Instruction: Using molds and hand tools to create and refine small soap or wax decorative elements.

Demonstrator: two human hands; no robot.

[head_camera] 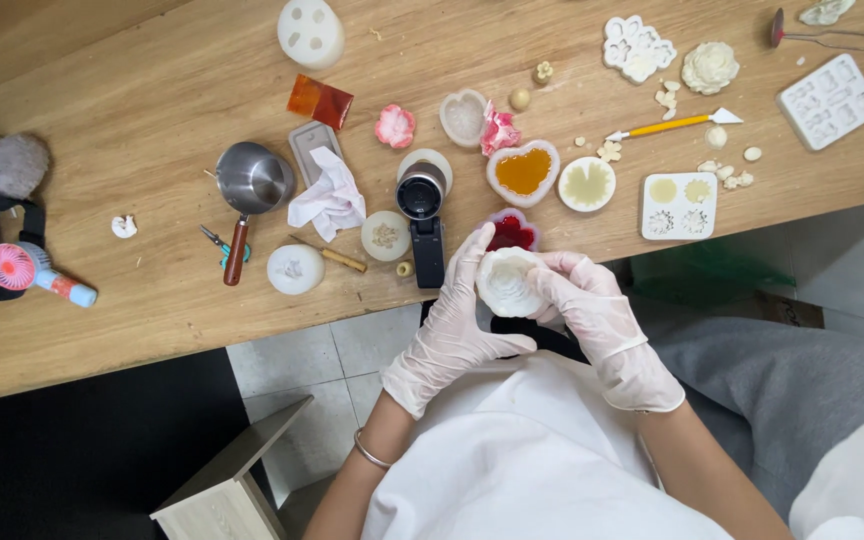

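The white flower-shaped mould (508, 281) sits between both gloved hands just off the near edge of the wooden table (132, 110), held above the person's lap. The left hand (452, 325) cups it from seven o'clock, fingers curled up along its side; the right hand (587, 305) closes on it from three o'clock, fingertips pressed to its rim. At twelve o'clock, just beyond the mould, lies a red heart-shaped mould (510, 229). Farther on, at twelve to one o'clock, sits a heart-shaped mould filled with orange (523, 172), and a flat white square mould (679, 205) lies at two o'clock. At eleven o'clock, well beyond, an orange-red rectangular packet (320, 100) lies flat. At the far one o'clock corner rests a white rectangular tray mould (829, 100).
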